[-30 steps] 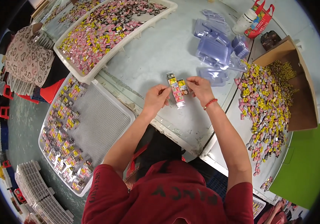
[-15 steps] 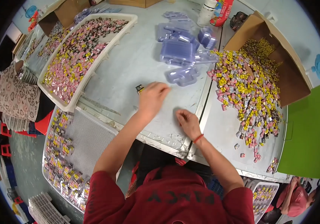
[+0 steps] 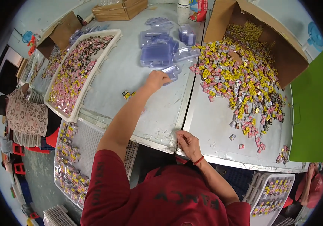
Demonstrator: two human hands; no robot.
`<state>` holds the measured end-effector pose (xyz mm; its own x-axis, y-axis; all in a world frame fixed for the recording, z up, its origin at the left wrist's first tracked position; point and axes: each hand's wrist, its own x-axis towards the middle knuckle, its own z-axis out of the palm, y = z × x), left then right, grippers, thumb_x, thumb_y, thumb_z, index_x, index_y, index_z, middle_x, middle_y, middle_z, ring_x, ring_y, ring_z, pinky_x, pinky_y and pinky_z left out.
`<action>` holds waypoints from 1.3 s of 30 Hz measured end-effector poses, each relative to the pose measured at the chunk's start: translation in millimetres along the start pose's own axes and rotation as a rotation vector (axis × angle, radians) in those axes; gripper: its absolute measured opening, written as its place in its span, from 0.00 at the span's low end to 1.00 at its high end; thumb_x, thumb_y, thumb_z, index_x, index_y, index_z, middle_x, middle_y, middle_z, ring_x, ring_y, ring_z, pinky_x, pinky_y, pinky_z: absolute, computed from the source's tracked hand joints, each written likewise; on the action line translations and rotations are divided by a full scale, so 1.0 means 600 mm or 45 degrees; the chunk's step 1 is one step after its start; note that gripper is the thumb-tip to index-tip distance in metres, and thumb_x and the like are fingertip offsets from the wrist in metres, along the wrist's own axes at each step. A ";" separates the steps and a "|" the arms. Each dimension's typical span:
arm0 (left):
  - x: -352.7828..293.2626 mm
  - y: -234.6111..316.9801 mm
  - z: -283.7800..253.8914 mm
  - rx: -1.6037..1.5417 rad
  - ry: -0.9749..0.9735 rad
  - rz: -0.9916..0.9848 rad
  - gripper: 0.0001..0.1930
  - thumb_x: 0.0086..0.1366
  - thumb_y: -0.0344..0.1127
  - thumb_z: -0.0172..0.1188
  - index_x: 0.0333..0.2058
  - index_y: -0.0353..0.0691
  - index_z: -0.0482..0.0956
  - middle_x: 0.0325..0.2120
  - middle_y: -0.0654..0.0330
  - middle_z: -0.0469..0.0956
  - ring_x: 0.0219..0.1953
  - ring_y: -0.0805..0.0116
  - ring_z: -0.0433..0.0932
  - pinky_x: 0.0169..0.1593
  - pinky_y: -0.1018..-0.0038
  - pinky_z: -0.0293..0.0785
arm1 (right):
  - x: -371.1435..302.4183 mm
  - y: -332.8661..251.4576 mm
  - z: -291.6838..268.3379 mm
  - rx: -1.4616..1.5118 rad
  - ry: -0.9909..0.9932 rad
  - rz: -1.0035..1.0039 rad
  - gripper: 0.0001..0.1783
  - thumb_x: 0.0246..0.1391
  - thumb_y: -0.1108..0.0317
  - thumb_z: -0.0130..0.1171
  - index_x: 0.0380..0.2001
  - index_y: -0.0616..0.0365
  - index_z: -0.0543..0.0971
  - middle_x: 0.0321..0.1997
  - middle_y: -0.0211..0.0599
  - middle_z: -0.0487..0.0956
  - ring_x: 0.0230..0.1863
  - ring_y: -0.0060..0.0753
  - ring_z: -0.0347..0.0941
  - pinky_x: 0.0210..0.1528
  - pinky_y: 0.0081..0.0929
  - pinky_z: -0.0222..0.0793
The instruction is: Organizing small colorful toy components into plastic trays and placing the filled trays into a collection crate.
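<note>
While a pale worktop [image 3: 110, 81] fills the middle of the view, divided by a dark seam [image 3: 190, 100] running back from its front edge, a brown carton [image 3: 292, 62] stands open at its far right. A heap of small pink, yellow and black pieces [image 3: 240, 86] spills from the carton toward the front edge. Along the left edge, a white bin [image 3: 71, 116] holds more such pieces. Between bin and seam, toward the back edge, lies a pile of clear bluish plastic shells [image 3: 157, 54]. The left grip [image 3: 157, 80] reaches to the front of this pile, its fingertips at the nearest shell [image 3: 174, 70], which extends from them toward the back edge; I cannot tell whether they have closed on it. The right grip [image 3: 189, 145], well apart from that shell, is at the front edge just right of the seam, fingers curled inward; whether they pinch anything, I cannot tell. Beside the left forearm lie a few yellow-and-black pieces [image 3: 126, 95].
</note>
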<state>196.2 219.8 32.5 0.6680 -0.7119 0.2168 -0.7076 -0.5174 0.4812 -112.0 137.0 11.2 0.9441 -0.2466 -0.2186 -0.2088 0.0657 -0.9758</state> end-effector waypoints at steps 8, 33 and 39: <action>0.010 0.004 0.047 0.609 0.069 0.120 0.07 0.56 0.35 0.58 0.27 0.39 0.80 0.28 0.52 0.79 0.35 0.54 0.79 0.38 0.61 0.76 | -0.008 0.023 -0.003 -0.026 0.048 -0.090 0.09 0.59 0.71 0.55 0.40 0.63 0.78 0.27 0.30 0.77 0.26 0.18 0.71 0.30 0.17 0.69; -0.134 0.348 0.132 0.031 -0.196 0.425 0.23 0.57 0.44 0.62 0.47 0.35 0.75 0.38 0.47 0.77 0.44 0.47 0.75 0.46 0.59 0.71 | -0.139 0.001 -0.183 -0.533 0.851 -0.320 0.09 0.55 0.76 0.57 0.40 0.62 0.77 0.31 0.42 0.78 0.27 0.34 0.74 0.32 0.24 0.70; -0.188 0.305 0.193 0.082 0.014 0.498 0.24 0.60 0.40 0.59 0.53 0.36 0.70 0.58 0.47 0.63 0.60 0.38 0.57 0.58 0.48 0.56 | -0.129 -0.006 -0.248 -1.005 1.076 -0.517 0.10 0.49 0.80 0.58 0.37 0.61 0.77 0.32 0.43 0.76 0.32 0.45 0.72 0.36 0.34 0.69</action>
<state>-35.2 150.2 -2.5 0.3471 -0.8561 0.3828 -0.9220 -0.2369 0.3063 -222.1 12.1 29.8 0.5753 -0.6820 0.4516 -0.3129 -0.6936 -0.6489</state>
